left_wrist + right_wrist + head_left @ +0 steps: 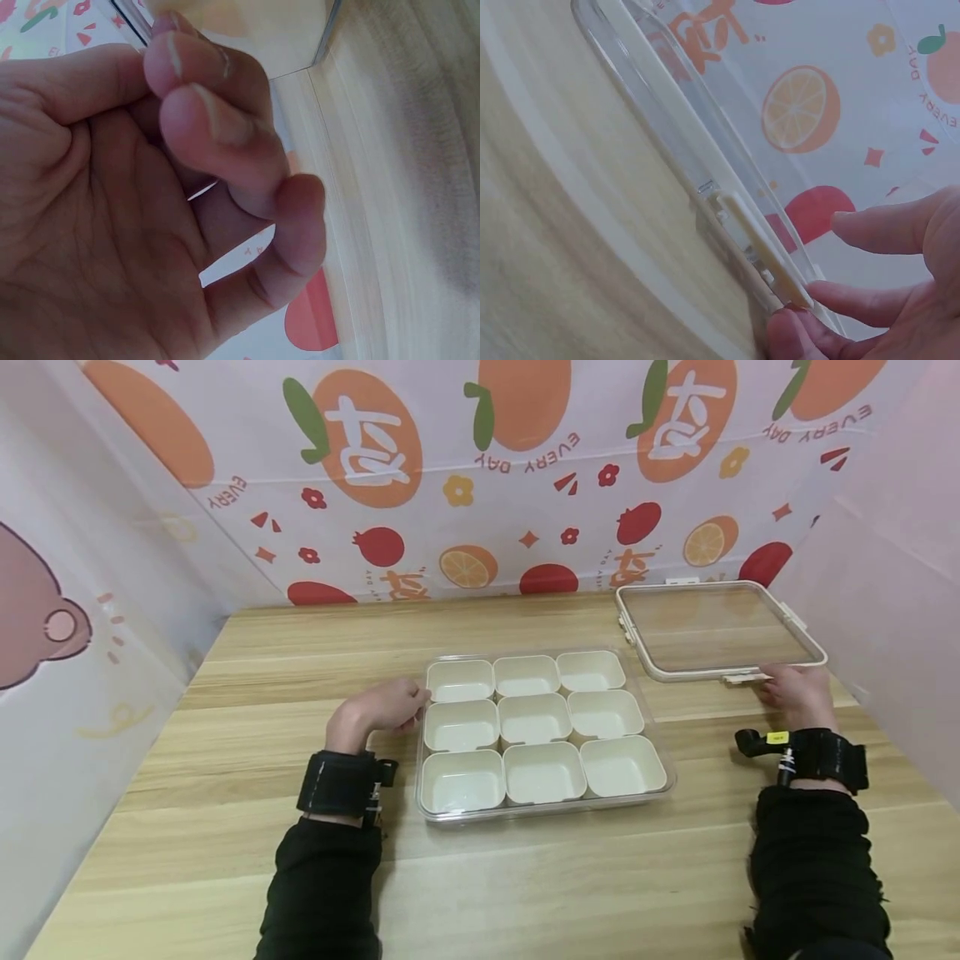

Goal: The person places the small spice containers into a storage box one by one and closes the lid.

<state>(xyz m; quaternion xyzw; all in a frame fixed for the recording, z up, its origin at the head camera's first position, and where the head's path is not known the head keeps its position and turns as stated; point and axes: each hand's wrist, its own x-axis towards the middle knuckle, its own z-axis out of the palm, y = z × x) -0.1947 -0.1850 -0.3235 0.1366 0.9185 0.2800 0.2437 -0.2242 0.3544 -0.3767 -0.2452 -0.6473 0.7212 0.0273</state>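
Note:
A clear rectangular container (551, 810) sits mid-table with several cream compartment cups (534, 720) in rows inside it. My left hand (382, 706) is at its left side, thumb and index finger pinching the edge near the back left cup. In the left wrist view the other fingers (225, 142) curl over the palm. At the back right lies a clear lid (720, 627) with a cream frame and side clips. My right hand (798, 693) pinches its front edge by a clip (761, 244), while one finger is held off above it in the right wrist view.
A wood-grain table (570, 893) carries everything. Behind it hangs a fruit-print cloth (450, 527), right at the lid's far edge. White cloth walls (97, 760) stand on the left and right sides. Both wrists wear black straps with small cameras.

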